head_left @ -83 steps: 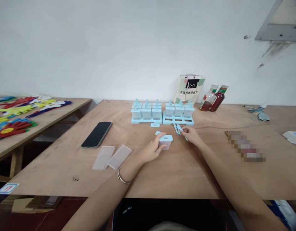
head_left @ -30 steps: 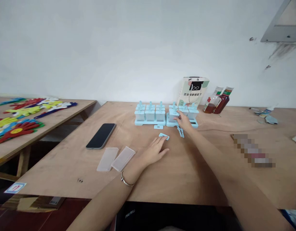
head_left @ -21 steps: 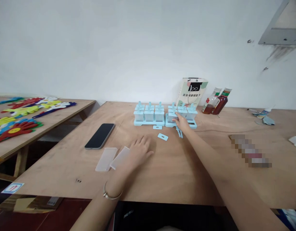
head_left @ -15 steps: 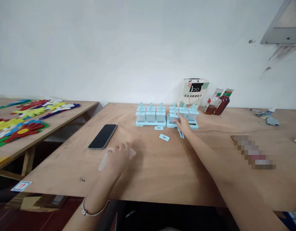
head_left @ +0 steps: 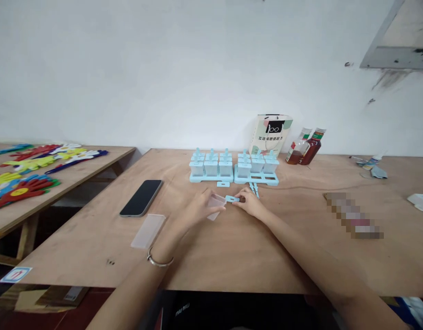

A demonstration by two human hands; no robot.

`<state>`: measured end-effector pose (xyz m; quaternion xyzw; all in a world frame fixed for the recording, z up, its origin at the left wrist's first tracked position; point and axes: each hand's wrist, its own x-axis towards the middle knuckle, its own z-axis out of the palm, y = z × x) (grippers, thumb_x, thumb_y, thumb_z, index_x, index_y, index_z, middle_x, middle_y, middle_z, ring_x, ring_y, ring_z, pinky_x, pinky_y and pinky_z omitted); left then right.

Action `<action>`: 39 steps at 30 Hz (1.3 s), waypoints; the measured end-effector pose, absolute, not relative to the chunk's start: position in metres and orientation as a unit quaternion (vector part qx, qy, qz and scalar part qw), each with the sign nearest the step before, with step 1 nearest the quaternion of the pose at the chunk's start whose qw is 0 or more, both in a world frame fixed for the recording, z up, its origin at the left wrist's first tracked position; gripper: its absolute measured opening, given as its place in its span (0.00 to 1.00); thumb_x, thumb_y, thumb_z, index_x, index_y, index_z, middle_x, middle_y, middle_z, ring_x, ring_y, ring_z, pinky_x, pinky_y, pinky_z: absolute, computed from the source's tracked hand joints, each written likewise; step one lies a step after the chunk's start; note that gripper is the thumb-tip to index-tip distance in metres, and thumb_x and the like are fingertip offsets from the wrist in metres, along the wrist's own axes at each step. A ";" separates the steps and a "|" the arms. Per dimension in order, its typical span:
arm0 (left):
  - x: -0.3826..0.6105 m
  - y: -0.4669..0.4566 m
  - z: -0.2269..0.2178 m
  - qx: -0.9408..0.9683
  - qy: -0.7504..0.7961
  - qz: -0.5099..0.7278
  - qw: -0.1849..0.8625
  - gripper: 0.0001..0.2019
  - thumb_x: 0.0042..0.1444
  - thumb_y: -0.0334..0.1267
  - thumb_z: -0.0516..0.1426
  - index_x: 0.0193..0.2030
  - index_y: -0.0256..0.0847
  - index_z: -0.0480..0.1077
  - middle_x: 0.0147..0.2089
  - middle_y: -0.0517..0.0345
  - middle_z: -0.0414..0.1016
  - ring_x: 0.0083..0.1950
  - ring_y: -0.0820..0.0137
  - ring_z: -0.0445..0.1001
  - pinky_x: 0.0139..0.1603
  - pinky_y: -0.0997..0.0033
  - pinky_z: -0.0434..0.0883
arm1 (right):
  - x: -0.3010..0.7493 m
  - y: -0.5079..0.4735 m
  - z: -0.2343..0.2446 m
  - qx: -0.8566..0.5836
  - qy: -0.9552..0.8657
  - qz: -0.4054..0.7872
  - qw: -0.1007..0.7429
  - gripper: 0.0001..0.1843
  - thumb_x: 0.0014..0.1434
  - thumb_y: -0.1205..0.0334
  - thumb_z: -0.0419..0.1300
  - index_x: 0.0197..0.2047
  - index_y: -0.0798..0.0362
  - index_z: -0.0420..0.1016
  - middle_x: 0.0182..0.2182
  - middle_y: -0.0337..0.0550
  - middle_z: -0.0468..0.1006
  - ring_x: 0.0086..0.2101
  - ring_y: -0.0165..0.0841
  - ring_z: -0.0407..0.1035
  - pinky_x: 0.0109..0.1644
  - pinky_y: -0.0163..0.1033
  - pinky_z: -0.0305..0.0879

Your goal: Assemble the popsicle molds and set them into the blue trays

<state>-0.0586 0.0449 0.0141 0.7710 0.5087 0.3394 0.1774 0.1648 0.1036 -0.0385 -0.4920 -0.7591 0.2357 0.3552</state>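
My left hand (head_left: 197, 210) grips a clear plastic mould cup (head_left: 215, 203) lying on its side on the wooden table (head_left: 253, 247). My right hand (head_left: 250, 204) pinches a small light-blue lid piece (head_left: 231, 199) right at the cup's open end. Another clear cup (head_left: 148, 230) lies flat to the left. Behind stand two light-blue trays of popsicle moulds: a left tray (head_left: 211, 168) and a right tray (head_left: 256, 168). A second blue lid (head_left: 223, 184) and blue sticks (head_left: 253, 188) lie before the trays.
A black phone (head_left: 141, 197) lies at the left of the table. A paper bag (head_left: 270, 135) and two bottles (head_left: 305, 146) stand by the wall. Coloured hand-shaped clappers (head_left: 22, 176) cover a side table. A blurred patch (head_left: 354, 215) lies at the right.
My left hand went left to the clear cups, took one and brought it to the middle. My right hand left the right tray and picked up the blue lid.
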 end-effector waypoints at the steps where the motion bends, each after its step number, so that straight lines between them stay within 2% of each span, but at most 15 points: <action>1: -0.052 0.050 0.014 0.762 0.496 0.366 0.196 0.16 0.49 0.49 0.62 0.36 0.39 0.66 0.38 0.55 0.73 0.40 0.63 0.73 0.39 0.66 0.69 | 0.170 0.102 -0.038 -0.494 -0.748 0.240 0.372 0.09 0.44 0.62 0.69 0.31 0.53 0.77 0.35 0.43 0.71 0.35 0.33 0.68 0.44 0.43 0.67; 4: -0.033 0.061 0.004 0.733 0.460 0.438 0.245 0.14 0.52 0.48 0.61 0.37 0.40 0.67 0.39 0.56 0.73 0.40 0.66 0.72 0.39 0.69 0.68 | 0.189 0.099 -0.039 -0.510 -0.715 0.245 0.411 0.09 0.42 0.61 0.68 0.29 0.53 0.76 0.32 0.41 0.73 0.32 0.32 0.68 0.42 0.43 0.67; 8: -0.010 0.060 -0.019 0.762 0.444 0.395 0.258 0.11 0.51 0.44 0.61 0.35 0.40 0.68 0.35 0.59 0.72 0.37 0.68 0.70 0.38 0.70 0.67 | 0.210 0.098 -0.038 -0.522 -0.670 0.270 0.453 0.16 0.48 0.51 0.63 0.35 0.54 0.76 0.30 0.41 0.77 0.29 0.32 0.69 0.37 0.41 0.68; 11: -0.002 0.052 -0.026 0.791 0.414 0.361 0.269 0.08 0.53 0.39 0.59 0.38 0.41 0.66 0.34 0.62 0.71 0.34 0.71 0.69 0.35 0.73 0.65 | 0.211 0.096 -0.031 -0.488 -0.623 0.313 0.524 0.21 0.47 0.46 0.64 0.39 0.53 0.76 0.33 0.44 0.79 0.32 0.34 0.72 0.39 0.41 0.69; 14: -0.001 0.046 -0.020 0.774 0.422 0.393 0.259 0.07 0.54 0.37 0.57 0.39 0.41 0.65 0.32 0.64 0.70 0.31 0.73 0.67 0.32 0.75 0.64 | 0.201 0.088 -0.025 -0.450 -0.615 0.332 0.556 0.22 0.48 0.46 0.65 0.41 0.52 0.77 0.37 0.46 0.80 0.36 0.35 0.73 0.43 0.42 0.69; 19: -0.011 0.041 -0.008 0.764 0.431 0.431 0.212 0.06 0.50 0.38 0.61 0.32 0.39 0.69 0.30 0.62 0.67 0.31 0.72 0.66 0.31 0.74 0.64 | 0.185 0.065 -0.012 -0.407 -0.650 0.323 0.555 0.18 0.53 0.48 0.62 0.43 0.49 0.78 0.40 0.45 0.80 0.40 0.36 0.73 0.47 0.44 0.69; 23: -0.016 0.040 -0.005 0.761 0.432 0.423 0.234 0.05 0.48 0.33 0.60 0.33 0.38 0.74 0.33 0.60 0.66 0.33 0.72 0.68 0.32 0.74 0.65 | 0.179 0.047 -0.001 -0.348 -0.720 0.283 0.530 0.14 0.57 0.52 0.61 0.45 0.45 0.78 0.41 0.43 0.79 0.44 0.36 0.72 0.52 0.46 0.67; 27: -0.017 0.039 -0.004 0.785 0.431 0.389 0.215 0.09 0.44 0.28 0.58 0.34 0.37 0.73 0.33 0.59 0.67 0.32 0.71 0.68 0.34 0.73 0.66 | 0.173 0.036 0.002 -0.303 -0.768 0.251 0.505 0.12 0.59 0.55 0.60 0.46 0.43 0.79 0.42 0.43 0.78 0.43 0.35 0.72 0.51 0.45 0.68; 29: -0.017 0.037 -0.002 0.793 0.423 0.383 0.213 0.09 0.46 0.29 0.58 0.36 0.38 0.73 0.33 0.59 0.69 0.33 0.70 0.69 0.35 0.72 0.66 | 0.172 0.035 0.001 -0.299 -0.774 0.244 0.502 0.12 0.59 0.55 0.59 0.46 0.42 0.79 0.42 0.43 0.78 0.43 0.35 0.72 0.50 0.45 0.69; 32: -0.019 0.036 0.002 0.777 0.423 0.396 0.248 0.10 0.50 0.37 0.60 0.40 0.39 0.72 0.30 0.61 0.71 0.30 0.72 0.68 0.33 0.73 0.65 | 0.175 0.038 0.001 -0.305 -0.772 0.237 0.505 0.12 0.59 0.54 0.59 0.46 0.41 0.79 0.42 0.43 0.78 0.44 0.35 0.72 0.52 0.46 0.68; 35: -0.023 0.037 0.005 0.734 0.437 0.437 0.283 0.15 0.49 0.46 0.63 0.40 0.40 0.72 0.22 0.67 0.63 0.24 0.76 0.61 0.26 0.77 0.60 | 0.181 0.044 0.002 -0.318 -0.758 0.234 0.519 0.12 0.58 0.54 0.60 0.45 0.42 0.79 0.42 0.43 0.78 0.44 0.35 0.72 0.53 0.47 0.68; 37: -0.026 0.039 0.005 0.721 0.431 0.461 0.286 0.17 0.47 0.49 0.64 0.39 0.41 0.73 0.21 0.68 0.59 0.23 0.77 0.58 0.25 0.77 0.58 | 0.183 0.046 0.002 -0.323 -0.749 0.234 0.528 0.12 0.58 0.54 0.60 0.45 0.42 0.79 0.41 0.43 0.78 0.44 0.36 0.72 0.53 0.48 0.68; 39: -0.026 0.041 0.003 0.727 0.419 0.464 0.284 0.17 0.46 0.50 0.65 0.37 0.41 0.74 0.22 0.68 0.60 0.23 0.77 0.57 0.25 0.76 0.57 | 0.182 0.046 0.000 -0.322 -0.749 0.232 0.530 0.12 0.58 0.54 0.61 0.44 0.42 0.80 0.41 0.43 0.78 0.44 0.35 0.73 0.52 0.47 0.68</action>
